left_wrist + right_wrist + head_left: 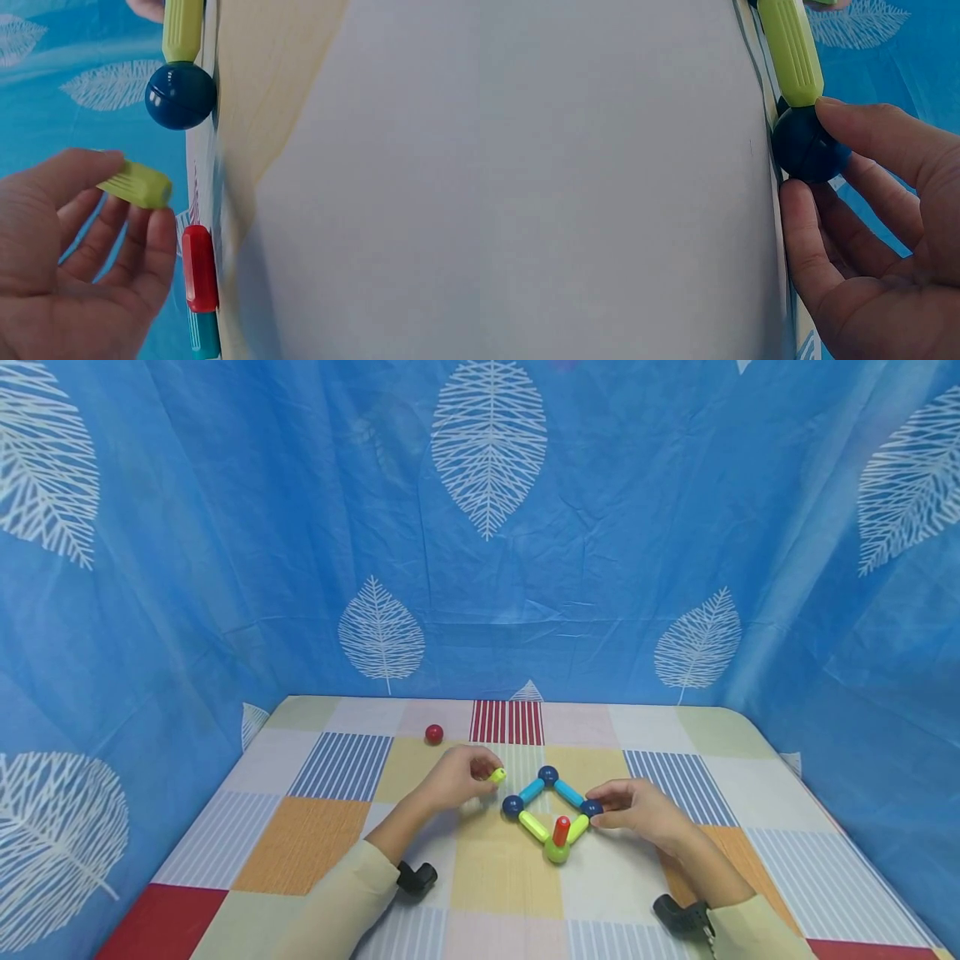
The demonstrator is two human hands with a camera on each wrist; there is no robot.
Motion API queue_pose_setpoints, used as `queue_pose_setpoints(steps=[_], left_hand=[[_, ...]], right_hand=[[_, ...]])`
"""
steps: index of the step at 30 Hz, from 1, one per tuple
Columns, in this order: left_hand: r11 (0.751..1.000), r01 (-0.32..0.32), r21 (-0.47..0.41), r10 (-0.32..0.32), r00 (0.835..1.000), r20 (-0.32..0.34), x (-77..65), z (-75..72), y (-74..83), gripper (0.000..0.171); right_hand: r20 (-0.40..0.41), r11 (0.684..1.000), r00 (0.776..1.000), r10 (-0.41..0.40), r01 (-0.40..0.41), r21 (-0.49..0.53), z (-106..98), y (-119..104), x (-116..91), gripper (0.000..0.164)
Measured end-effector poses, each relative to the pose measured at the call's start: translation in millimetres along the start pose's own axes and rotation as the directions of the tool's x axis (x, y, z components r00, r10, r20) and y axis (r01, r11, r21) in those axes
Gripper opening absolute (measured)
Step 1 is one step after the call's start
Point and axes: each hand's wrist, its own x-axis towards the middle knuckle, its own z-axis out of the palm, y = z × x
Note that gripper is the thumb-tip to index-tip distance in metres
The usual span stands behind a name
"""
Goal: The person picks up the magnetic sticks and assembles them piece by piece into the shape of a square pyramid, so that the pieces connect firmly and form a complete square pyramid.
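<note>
Pinching a ridged yellow-green stick (498, 775) between thumb and fingertips, the left hand (465, 774) holds it just beyond and to the left of a diamond frame, seemingly raised off the bench (510, 889). The stick lies at the fingers' tips, its free end pointing out past them to the right; its long axis slants slightly away from the person. The relation that matters most, I judge, is between that free end and the frame's left dark blue ball (513, 807): the ball sits near, to the right and closer to the person, not touching, and the left hand is the nearer of the two. Across the frame, the right hand (641, 810) has thumb and fingers closed about the right dark blue ball (591, 807), beside the end of a yellow-green frame stick (791, 52). At the near corner, a red stick (562, 832) stands on a green ball (557, 852).
</note>
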Motion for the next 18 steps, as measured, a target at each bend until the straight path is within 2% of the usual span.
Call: queue_pose_setpoints(steps=[4, 12, 18], left_hand=[[0.997, -0.028, -0.066, 0.028, 1.0, -0.005, -1.6, -1.4, -1.5, 0.02], [0.982, -0.038, -0.188, 0.036, 0.999, -0.011, -1.7, -0.7, -0.5, 0.024], [0.964, -0.053, -0.259, 0.058, 0.998, 0.011, -0.3, 4.0, 2.0, 0.023]], right_hand=[[0.012, 1.0, 1.0, -0.013, 0.014, 0.0, -0.5, 0.2, -0.6, 0.041], [0.0, 1.0, 1.0, 0.01, -0.01, -0.013, -0.6, -0.8, 0.2, 0.04], [0.012, 1.0, 1.0, -0.002, 0.002, -0.004, -0.9, 0.7, -0.3, 0.041]])
